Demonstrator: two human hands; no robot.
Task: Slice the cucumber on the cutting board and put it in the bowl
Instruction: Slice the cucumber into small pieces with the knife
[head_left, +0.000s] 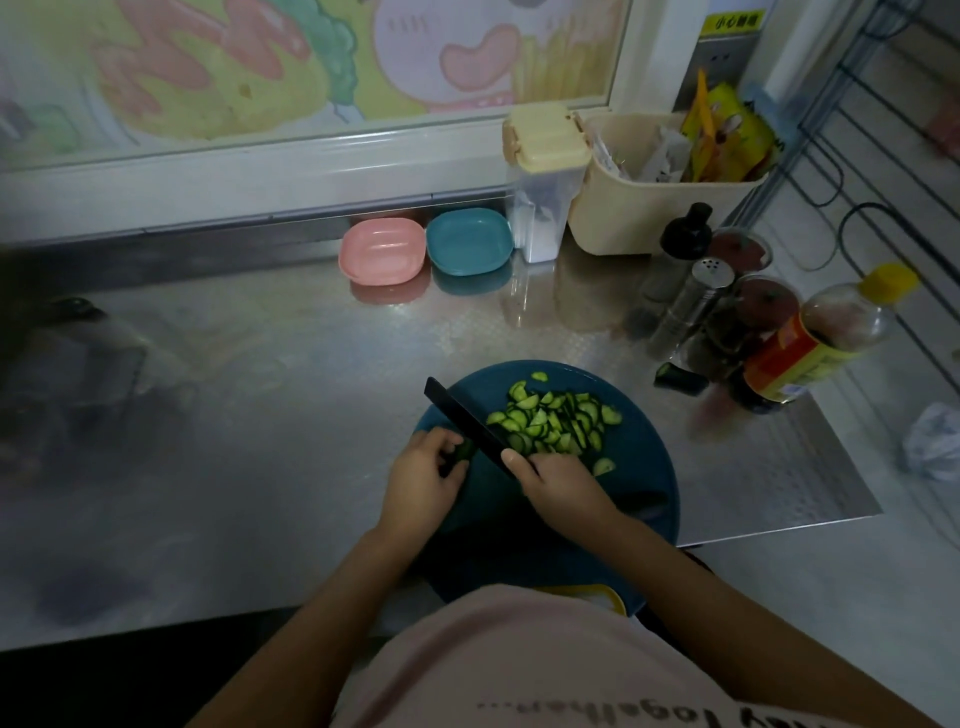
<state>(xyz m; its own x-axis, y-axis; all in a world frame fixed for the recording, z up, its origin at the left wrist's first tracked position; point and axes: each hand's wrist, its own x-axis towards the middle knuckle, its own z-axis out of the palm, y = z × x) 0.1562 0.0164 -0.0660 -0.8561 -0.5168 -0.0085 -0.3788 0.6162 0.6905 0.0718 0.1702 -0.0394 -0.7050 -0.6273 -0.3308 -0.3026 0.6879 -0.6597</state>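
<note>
What is left of the cucumber (464, 450) is a short dark stub lying just left of the knife (467, 418), and my left hand (426, 470) is the one on it, fingers curled round to pin it to the cutting board (644, 467). As far as I can tell, the stub's long axis runs left to right, across the blade, but most of it is hidden under my fingers. The black blade runs diagonally from my right hand (558, 483) up and away to the left, hard against the stub's cut face.

My right hand is closed round the handle, with the forefinger stretched along the blade's back. The finished slices (558, 421) are heaped on the right side of the blade, at the far part of the board.

I judge only a cut or two remains, with my left fingertips very close to the edge. The pink bowl (382, 251) and blue bowl (469, 240) sit well away at the back of the table (260, 364), both holding nothing I can see.
</note>
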